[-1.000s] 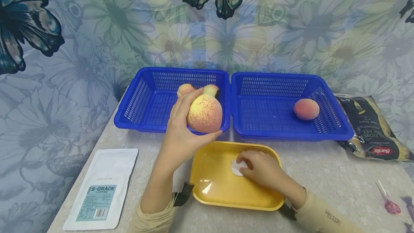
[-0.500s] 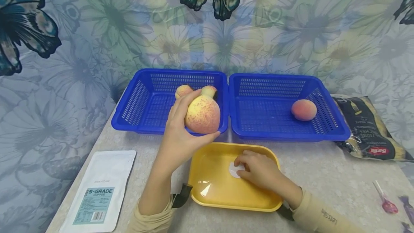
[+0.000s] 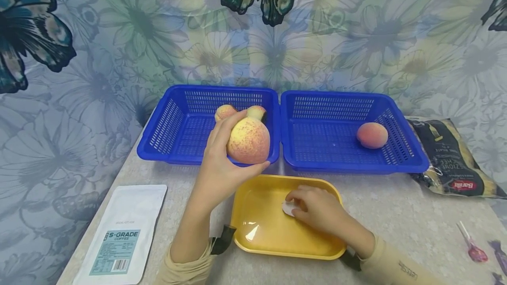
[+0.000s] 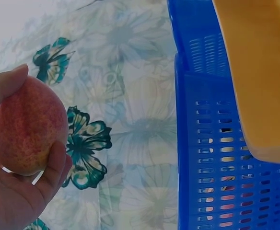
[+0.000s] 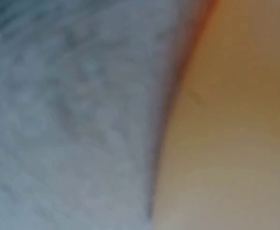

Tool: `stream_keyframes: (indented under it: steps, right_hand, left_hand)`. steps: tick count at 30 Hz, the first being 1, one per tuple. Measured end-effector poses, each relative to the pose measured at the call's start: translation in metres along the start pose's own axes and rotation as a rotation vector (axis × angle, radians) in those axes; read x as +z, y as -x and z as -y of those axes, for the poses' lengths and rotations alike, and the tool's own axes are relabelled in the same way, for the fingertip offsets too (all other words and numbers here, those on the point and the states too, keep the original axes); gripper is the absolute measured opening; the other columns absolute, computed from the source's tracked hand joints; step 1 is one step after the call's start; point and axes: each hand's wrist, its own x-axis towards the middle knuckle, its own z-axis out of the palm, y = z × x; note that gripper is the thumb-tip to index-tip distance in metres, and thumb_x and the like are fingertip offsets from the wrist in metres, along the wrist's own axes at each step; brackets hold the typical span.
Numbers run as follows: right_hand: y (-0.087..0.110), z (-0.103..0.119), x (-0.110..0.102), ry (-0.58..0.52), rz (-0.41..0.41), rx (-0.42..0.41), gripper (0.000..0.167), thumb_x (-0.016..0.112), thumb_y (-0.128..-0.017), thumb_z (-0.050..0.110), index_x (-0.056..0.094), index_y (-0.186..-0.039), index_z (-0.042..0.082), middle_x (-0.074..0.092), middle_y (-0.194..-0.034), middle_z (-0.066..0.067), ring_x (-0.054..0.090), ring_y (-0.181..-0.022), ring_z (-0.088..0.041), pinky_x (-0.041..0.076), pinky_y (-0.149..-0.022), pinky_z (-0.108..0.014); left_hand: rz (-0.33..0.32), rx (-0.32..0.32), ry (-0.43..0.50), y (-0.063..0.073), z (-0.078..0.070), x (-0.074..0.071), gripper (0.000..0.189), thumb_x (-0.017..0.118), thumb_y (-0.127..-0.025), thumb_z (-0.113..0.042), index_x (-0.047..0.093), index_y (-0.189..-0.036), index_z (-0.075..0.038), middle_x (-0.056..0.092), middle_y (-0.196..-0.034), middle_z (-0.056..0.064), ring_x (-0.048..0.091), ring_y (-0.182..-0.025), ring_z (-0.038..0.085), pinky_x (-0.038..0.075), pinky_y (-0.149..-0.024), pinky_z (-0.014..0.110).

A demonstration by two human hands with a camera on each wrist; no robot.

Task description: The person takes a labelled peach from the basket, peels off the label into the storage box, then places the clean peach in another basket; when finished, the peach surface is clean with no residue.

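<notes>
In the head view, I note one change: the white disc [image 3: 288, 208] inside the yellow tray [image 3: 277, 237] now shows narrower under the right hand [image 3: 320, 208] than half a second ago, and appears tilted. I judge that the pickup of the disc is under way; whether it is clear of the tray floor, I cannot tell.

Right hand: enters over the tray's right side, palm down, thumb and forefinger bent together, apparently pinching the disc. The right wrist view is too blurred to confirm.

Left hand [image 3: 222, 155]: unchanged, clamped around the large peach [image 3: 249, 141], fingers across its left side, thumb below. I read it as raised, off the tray's far left corner, with the left basket [image 3: 186, 144] behind.
</notes>
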Motion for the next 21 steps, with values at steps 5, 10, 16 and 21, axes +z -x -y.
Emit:
stream_keyframes:
  steps: [5,10,16,21]
  right_hand:
    - [0.0004,0.0013,-0.0022,-0.042,0.013,-0.004,0.018,0.077,-0.079,0.018,0.074,-0.096,0.023,0.064,-0.080,0.016,0.058,-0.074,-0.002,0.045,-0.065,-0.022]
    - [-0.0005,0.0007,0.0001,-0.059,0.062,0.002,0.019,0.079,-0.080,0.022,0.074,-0.099,0.020,0.071,-0.089,0.012,0.065,-0.085,-0.007,0.053,-0.076,-0.031]
    - [-0.0003,-0.0004,0.0016,-0.072,0.086,0.005,0.021,0.079,-0.081,0.023,0.074,-0.101,0.019,0.074,-0.095,0.010,0.068,-0.091,-0.009,0.056,-0.081,-0.034]
    - [-0.0005,-0.0001,0.0013,-0.081,0.092,-0.017,0.026,0.080,-0.081,0.021,0.073,-0.106,0.019,0.074,-0.100,0.010,0.068,-0.095,-0.010,0.056,-0.084,-0.036]
  left_hand:
    - [0.000,0.014,0.002,-0.0001,0.0009,0.0013,0.095,0.095,-0.063,-0.019,0.046,-0.141,-0.043,0.047,-0.144,-0.011,0.038,-0.136,0.011,0.044,-0.104,0.052]
    - [0.000,0.005,0.002,0.0003,0.0022,0.0006,0.095,0.095,-0.063,-0.020,0.046,-0.141,-0.042,0.046,-0.145,-0.011,0.038,-0.137,0.012,0.045,-0.104,0.052]
    - [-0.003,-0.015,-0.004,0.0000,0.0031,-0.0005,0.094,0.095,-0.064,-0.021,0.046,-0.141,-0.042,0.045,-0.146,-0.011,0.040,-0.136,0.013,0.046,-0.103,0.052]
    - [-0.004,-0.015,-0.006,0.0006,0.0028,-0.0007,0.095,0.095,-0.063,-0.022,0.046,-0.141,-0.043,0.045,-0.145,-0.011,0.040,-0.135,0.013,0.046,-0.103,0.052]
